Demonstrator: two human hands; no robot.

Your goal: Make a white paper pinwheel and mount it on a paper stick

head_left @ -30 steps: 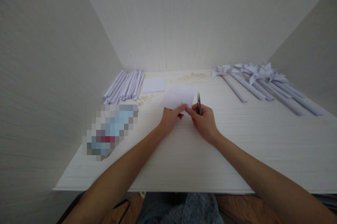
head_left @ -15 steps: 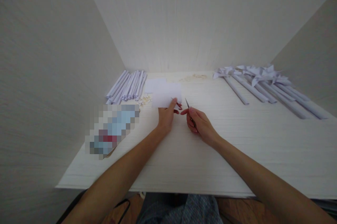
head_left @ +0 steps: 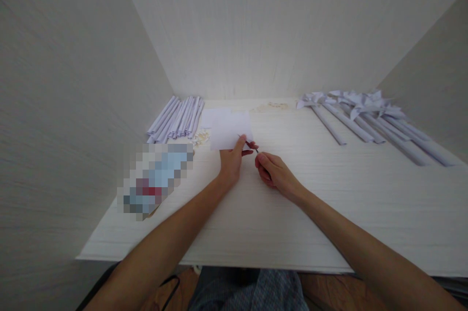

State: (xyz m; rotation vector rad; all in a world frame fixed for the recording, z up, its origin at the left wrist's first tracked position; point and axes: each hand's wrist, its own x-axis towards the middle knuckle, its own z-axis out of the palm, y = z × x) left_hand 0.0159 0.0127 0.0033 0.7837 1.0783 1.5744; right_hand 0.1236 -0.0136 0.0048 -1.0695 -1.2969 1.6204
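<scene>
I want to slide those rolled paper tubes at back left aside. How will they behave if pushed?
The rolled paper tubes look light, so they would probably shift easily. Being round and lying loose side by side, they may roll and scatter. Thin paper likely dents if squeezed.

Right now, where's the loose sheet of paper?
Head view, centre-left of the table: the paper sheet is pinched at its near edge by the left hand, just right of the rolled paper tubes and left of the right hand.
</scene>
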